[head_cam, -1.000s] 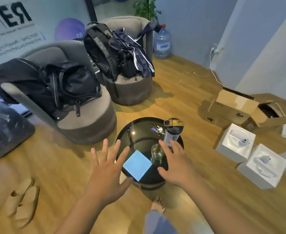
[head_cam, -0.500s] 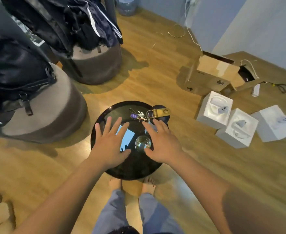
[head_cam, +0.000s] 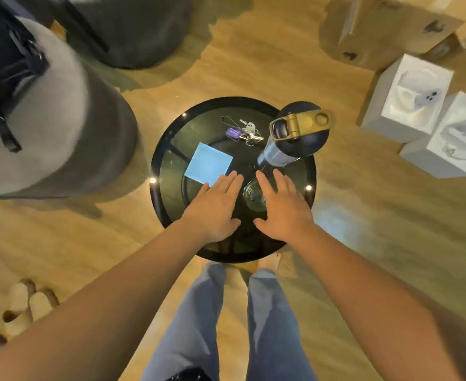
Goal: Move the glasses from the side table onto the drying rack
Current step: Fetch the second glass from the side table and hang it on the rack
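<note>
The right hand covers the three-o'clock side of the clear drinking glass, while the grey round armchair at ten o'clock is blurred and edge-cropped

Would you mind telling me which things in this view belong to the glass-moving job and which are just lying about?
Part of the job:
- glass, between the hands
- side table it stands on
- left hand and right hand, both open

Just lying about:
- blue paper square
- keys
- water bottle
- white boxes
- cardboard box
- sandals

No drying rack is in view.
</note>
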The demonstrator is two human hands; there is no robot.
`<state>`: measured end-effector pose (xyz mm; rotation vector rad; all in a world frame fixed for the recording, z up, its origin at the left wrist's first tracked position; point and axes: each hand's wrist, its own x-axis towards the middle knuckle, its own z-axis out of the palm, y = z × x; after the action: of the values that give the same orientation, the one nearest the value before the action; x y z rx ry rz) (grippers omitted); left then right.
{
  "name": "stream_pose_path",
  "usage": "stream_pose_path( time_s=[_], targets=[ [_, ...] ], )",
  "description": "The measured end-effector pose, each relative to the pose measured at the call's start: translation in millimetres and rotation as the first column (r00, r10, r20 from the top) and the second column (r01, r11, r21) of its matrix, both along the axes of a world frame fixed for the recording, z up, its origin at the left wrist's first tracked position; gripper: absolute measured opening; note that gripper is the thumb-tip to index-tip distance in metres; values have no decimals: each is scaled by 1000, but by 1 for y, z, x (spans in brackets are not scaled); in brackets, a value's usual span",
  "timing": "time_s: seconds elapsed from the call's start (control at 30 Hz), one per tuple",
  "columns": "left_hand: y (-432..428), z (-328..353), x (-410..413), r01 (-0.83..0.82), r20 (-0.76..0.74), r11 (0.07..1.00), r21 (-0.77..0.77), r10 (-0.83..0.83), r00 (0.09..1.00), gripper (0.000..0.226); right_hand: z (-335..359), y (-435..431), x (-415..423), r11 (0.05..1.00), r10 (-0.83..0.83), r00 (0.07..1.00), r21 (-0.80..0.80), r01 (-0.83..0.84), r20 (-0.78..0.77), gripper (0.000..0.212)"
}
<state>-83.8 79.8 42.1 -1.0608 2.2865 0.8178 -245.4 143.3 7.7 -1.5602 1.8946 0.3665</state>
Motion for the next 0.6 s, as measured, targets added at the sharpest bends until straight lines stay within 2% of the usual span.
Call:
stream_pose_path(
  time_s=[0.17, 0.27, 0.4, 0.6],
  targets=[
    [-7, -39, -34, -39, -42, 996, 77, 42, 998, 97, -52, -10, 7, 1000, -24, 999, -11, 25, 47, 116],
    [-7, -61, -47, -89, -80, 986, 144, 101, 992, 100, -75, -8, 6, 1000, -24, 999, -11, 25, 39, 113],
    [-5, -82, -49, -102, -112, 987, 128, 116, 987, 96, -90, -6, 2, 997, -45, 998, -53, 47, 39, 106],
    [-12, -90, -34, -133, -24, 980, 149, 138, 990, 98, -83, -18, -6, 998, -50, 994, -22, 53, 99, 100]
  ],
)
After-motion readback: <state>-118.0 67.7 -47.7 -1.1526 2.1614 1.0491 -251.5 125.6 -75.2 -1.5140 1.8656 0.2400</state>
